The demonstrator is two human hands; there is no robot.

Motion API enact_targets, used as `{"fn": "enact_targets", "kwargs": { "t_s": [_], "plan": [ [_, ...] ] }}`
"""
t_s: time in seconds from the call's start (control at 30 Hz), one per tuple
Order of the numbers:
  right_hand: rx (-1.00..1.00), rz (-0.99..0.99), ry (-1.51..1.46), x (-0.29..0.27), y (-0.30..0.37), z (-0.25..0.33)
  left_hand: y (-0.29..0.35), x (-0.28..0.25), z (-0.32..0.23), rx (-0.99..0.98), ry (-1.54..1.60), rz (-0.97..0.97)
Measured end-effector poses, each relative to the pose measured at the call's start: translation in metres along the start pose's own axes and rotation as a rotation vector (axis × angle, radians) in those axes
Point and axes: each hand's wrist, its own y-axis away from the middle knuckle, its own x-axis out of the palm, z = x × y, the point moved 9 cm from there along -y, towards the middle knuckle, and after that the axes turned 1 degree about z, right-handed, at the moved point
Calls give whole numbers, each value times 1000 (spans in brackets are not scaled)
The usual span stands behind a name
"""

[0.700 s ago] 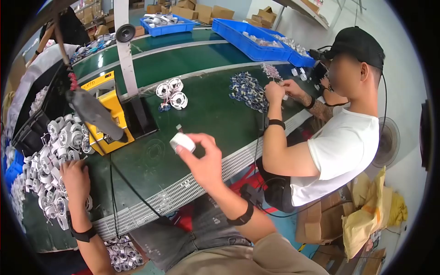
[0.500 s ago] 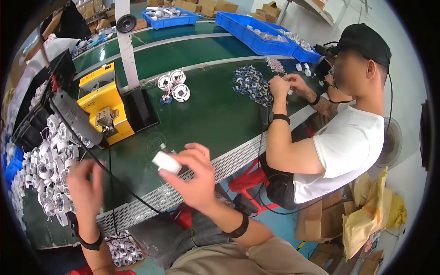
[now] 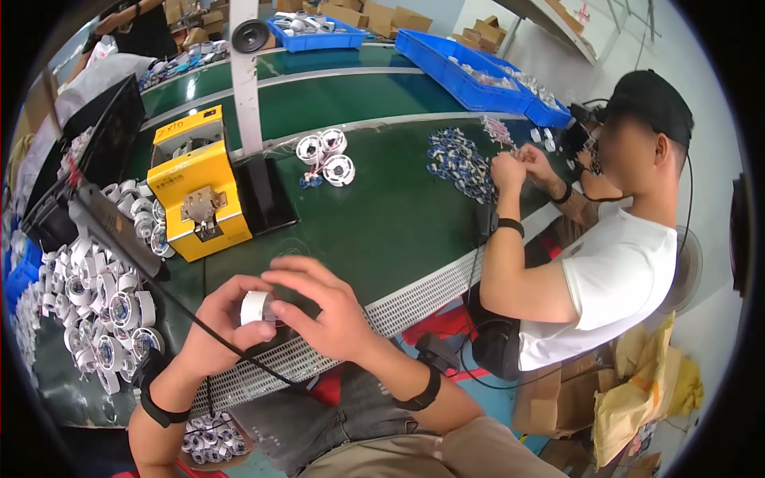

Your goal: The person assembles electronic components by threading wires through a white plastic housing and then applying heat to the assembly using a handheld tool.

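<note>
A small white ring-shaped housing (image 3: 256,309) is held over the near edge of the green bench. My left hand (image 3: 219,323) is closed round its left side, thumb below and fingers above. My right hand (image 3: 327,315) pinches it from the right, with its upper fingers stretched above the part. The inside of the housing faces away from view. Left of my hands lies a heap of similar white round housings (image 3: 103,311), some with blue boards inside. A dark-handled power screwdriver (image 3: 119,231) hangs over that heap, and its black cable passes in front of my left hand.
A yellow machine (image 3: 199,191) stands beyond my hands. Three white round parts (image 3: 338,170) lie on the bench. A co-worker (image 3: 606,263) sits at the right, hands by a pile of small blue parts (image 3: 460,163). Blue trays (image 3: 454,76) stand farther back.
My left hand has moved right and taken hold of the white housing, which my right hand held alone before. The housing has been brought left and slightly lower. The whole view has shifted a little.
</note>
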Motion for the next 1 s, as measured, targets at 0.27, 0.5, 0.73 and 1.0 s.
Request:
{"fn": "enact_targets", "kwargs": {
  "t_s": [0.27, 0.5, 0.73, 1.0],
  "plan": [
    [377, -57, -259, 12, 7, -29, 0, -10, 11, -41, -158, -129],
    [401, 62, -548, 30, 15, -36, 0, -6, 23, -104, 214, -39],
    [409, -10, -763, 23, 9, -38, 2, 3, 14, -177, 346, 95],
    [77, -58, -413, 7, 2, -9, -7, -16, 18, -337, 307, 41]
  ]
}}
